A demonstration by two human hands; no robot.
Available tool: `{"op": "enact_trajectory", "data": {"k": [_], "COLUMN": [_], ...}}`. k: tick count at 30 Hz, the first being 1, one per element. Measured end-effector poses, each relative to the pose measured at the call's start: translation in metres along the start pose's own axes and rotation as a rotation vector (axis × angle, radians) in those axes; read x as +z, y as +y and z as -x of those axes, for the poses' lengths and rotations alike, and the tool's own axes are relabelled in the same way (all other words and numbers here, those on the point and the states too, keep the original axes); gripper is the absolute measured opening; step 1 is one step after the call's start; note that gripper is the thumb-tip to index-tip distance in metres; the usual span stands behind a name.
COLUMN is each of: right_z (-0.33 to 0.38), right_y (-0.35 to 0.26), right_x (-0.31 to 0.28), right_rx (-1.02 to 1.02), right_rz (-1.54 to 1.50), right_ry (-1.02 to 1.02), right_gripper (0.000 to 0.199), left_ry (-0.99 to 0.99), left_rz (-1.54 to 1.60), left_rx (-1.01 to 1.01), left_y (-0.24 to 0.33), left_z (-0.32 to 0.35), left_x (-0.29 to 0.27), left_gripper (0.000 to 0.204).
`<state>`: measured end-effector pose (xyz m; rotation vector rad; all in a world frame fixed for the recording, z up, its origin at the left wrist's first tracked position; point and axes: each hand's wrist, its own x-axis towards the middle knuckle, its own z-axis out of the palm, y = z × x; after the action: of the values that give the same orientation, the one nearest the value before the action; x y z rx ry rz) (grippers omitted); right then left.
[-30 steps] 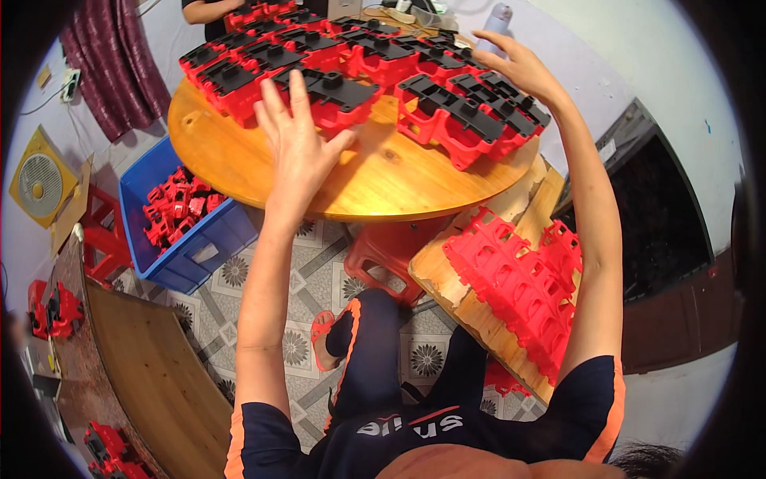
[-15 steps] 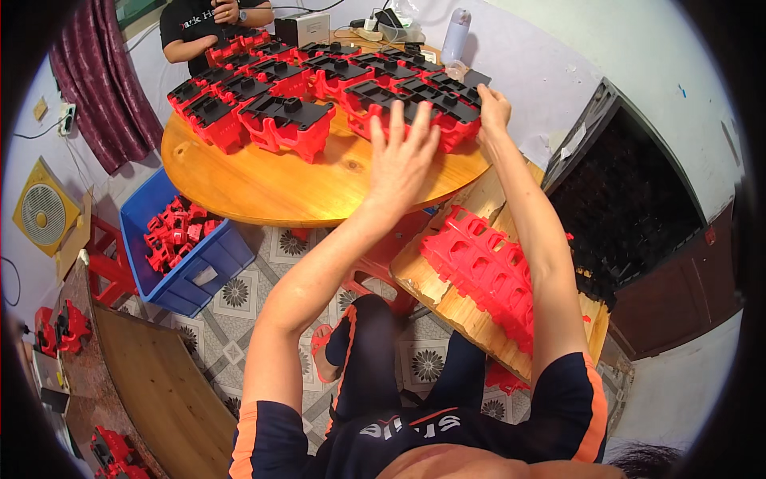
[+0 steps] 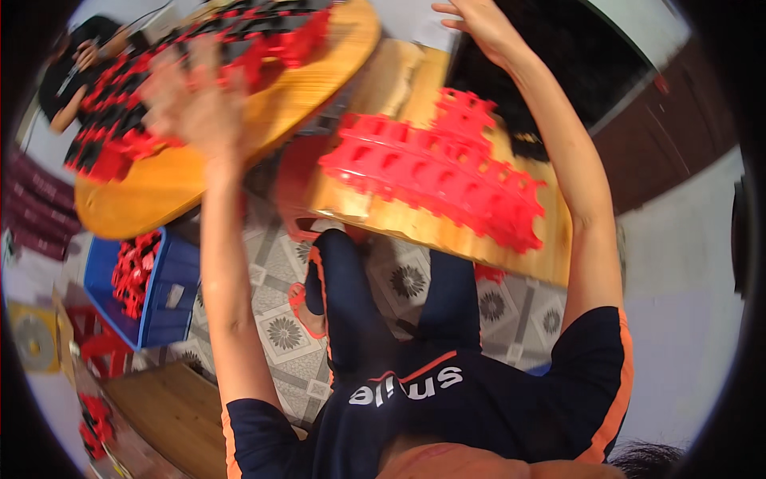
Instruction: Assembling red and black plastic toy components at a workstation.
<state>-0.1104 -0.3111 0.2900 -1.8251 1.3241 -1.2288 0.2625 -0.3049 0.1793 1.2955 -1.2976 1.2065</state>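
Observation:
My left hand (image 3: 195, 108), blurred by motion, is spread with its fingers apart, over the near side of the red-and-black plastic assemblies (image 3: 279, 40) on the round wooden table (image 3: 152, 199). Whether it touches any of them I cannot tell. My right hand (image 3: 479, 24) is raised beyond the wooden bench, off to the right of the table, with fingers stretched out and nothing in them. Between my arms, a row of bright red plastic housings (image 3: 431, 180) lies on the wooden bench (image 3: 359, 203), with more red pieces behind it.
A blue crate (image 3: 179, 271) of red parts stands on the tiled floor at left. Beside the table's end is a red stool (image 3: 299, 180). Another person (image 3: 72, 72) is at the far left. A yellow-framed fan (image 3: 33, 339) and more red parts (image 3: 96, 427) sit at the left edge.
My view has swung right and down toward the bench. My right hand has left the assemblies' far right edge and moved away rightward. My left hand has come off the front assemblies.

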Motion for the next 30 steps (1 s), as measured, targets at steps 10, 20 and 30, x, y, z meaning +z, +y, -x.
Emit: {"op": "enact_trajectory", "data": {"k": [10, 20, 30], "right_z": [0.319, 0.380, 0.410], "right_y": [0.071, 0.138, 0.180], "right_x": [-0.193, -0.061, -0.060], "right_rx": [0.222, 0.418, 0.371], "right_rz": [0.178, 0.161, -0.275], "right_ry": [0.356, 0.362, 0.552], "right_gripper": [0.048, 0.049, 0.022], "left_ry": [-0.228, 0.026, -0.842], "left_rz": [-0.065, 0.188, 1.098], "left_rx": [-0.284, -0.042, 0.505], "left_y": [-0.123, 0.065, 0.361], "left_z": [0.040, 0.002, 0.135], "left_x": [0.068, -0.071, -0.191], "left_gripper": [0.070, 0.076, 0.055]}}
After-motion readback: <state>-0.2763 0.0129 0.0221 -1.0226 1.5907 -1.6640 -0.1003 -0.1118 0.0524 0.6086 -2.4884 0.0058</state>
